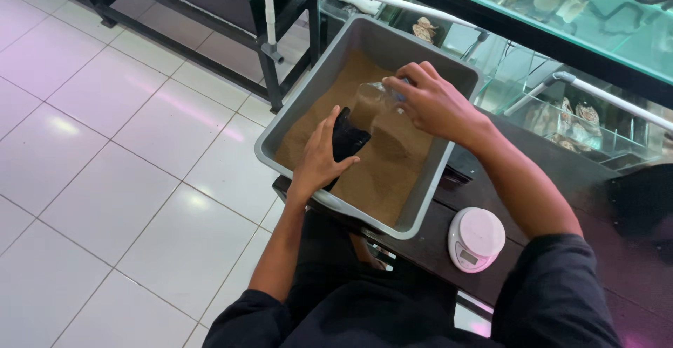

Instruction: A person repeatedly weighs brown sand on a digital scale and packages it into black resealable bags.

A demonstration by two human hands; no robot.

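Seemingly mid-scoop, the left hand (319, 155) clutches a black bag (345, 138) over brown sand (389, 173) in a grey tub (420, 211), while the right hand (434, 103) pinches a clear scoop (371, 96) just beyond it; tipped wide of the bag, sand would likely spill.

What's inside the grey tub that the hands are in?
The grey tub holds brown sand. The left hand holds a black bag there, and the right hand tips a clear container. The tub's bottom is covered by sand.

The black object (346, 138) (partly behind the left hand (317, 159)) stays unidentifiable.
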